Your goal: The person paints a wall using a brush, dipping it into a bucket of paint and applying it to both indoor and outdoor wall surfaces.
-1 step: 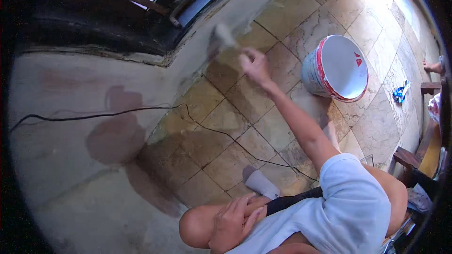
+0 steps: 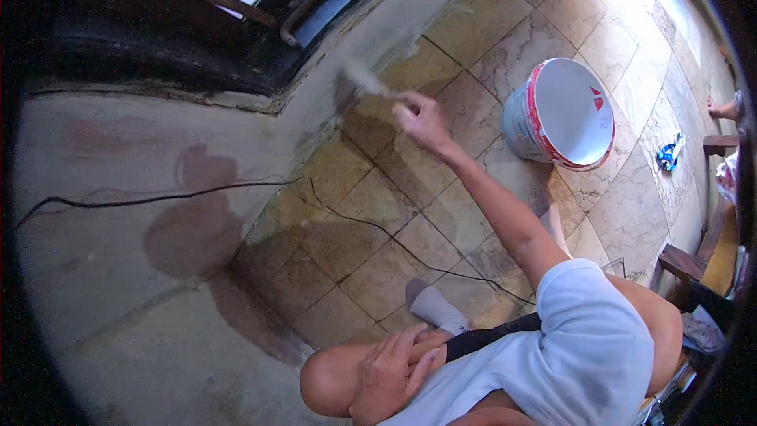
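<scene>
My right hand (image 2: 423,121) is stretched out ahead and closed round the handle of a paintbrush (image 2: 364,79). The pale brush end is smeared by motion and is at the low grey wall (image 2: 327,83), just above the floor; whether it touches is hard to tell. On my bent leg near the knee (image 2: 327,379), my left hand (image 2: 390,371) lies with its fingers laid out and holds nothing. To the right of my right hand stands a white bucket (image 2: 520,122) with a red rim band, tilted in view, white inside.
A thin black cable (image 2: 378,229) runs from the wall across the tiled floor (image 2: 426,173). A blue and white crumpled wrapper (image 2: 670,154) lies beyond the bucket. Wooden furniture parts (image 2: 694,264) stand at the right edge, near another person's foot (image 2: 721,109).
The paintbrush has swung slightly left and down along the wall, with my right hand turning along with it. My left hand stays on the leg.
</scene>
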`<state>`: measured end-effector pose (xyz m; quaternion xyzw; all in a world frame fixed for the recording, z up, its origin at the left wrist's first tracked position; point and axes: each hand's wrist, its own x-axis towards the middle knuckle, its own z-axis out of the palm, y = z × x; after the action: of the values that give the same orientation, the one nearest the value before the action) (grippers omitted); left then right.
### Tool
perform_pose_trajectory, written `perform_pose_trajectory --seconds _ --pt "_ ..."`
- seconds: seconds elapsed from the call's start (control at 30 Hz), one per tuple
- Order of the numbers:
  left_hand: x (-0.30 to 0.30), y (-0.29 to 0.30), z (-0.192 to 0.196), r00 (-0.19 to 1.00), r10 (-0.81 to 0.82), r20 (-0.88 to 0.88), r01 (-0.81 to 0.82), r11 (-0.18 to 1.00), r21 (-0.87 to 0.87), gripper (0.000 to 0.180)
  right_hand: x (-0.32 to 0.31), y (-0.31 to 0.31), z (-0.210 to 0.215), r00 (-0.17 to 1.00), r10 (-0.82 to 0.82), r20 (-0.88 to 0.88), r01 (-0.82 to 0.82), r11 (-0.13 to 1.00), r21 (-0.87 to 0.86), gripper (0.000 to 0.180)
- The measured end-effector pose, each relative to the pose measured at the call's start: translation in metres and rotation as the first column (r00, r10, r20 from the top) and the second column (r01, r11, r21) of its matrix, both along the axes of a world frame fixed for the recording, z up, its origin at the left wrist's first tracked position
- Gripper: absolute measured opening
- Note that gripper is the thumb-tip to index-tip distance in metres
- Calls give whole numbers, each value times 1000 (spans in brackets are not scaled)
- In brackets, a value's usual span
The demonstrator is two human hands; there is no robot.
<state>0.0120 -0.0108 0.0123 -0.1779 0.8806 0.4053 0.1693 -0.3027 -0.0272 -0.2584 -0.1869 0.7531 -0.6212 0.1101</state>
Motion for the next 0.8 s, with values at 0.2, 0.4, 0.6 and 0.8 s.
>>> perform_pose_trajectory --seconds 0.2,0.4,0.6,0.8 --pt "-8 7 4 997 -41 71 40 999 19 37 -52 40 19 950 -313 -4 310 944 -111 28" --pt "8 20 -4 987 72 145 -92 986 137 42 -181 39 14 647 -758 -81 747 651 -136 30" --pt "-3 12 -6 998 -40 58 36 998 60 38 -141 2 16 805 -570 -165 573 819 -37 29" --pt "-4 14 3 977 19 213 -32 998 57 40 -20 5 11 975 -206 86 202 978 48 31"
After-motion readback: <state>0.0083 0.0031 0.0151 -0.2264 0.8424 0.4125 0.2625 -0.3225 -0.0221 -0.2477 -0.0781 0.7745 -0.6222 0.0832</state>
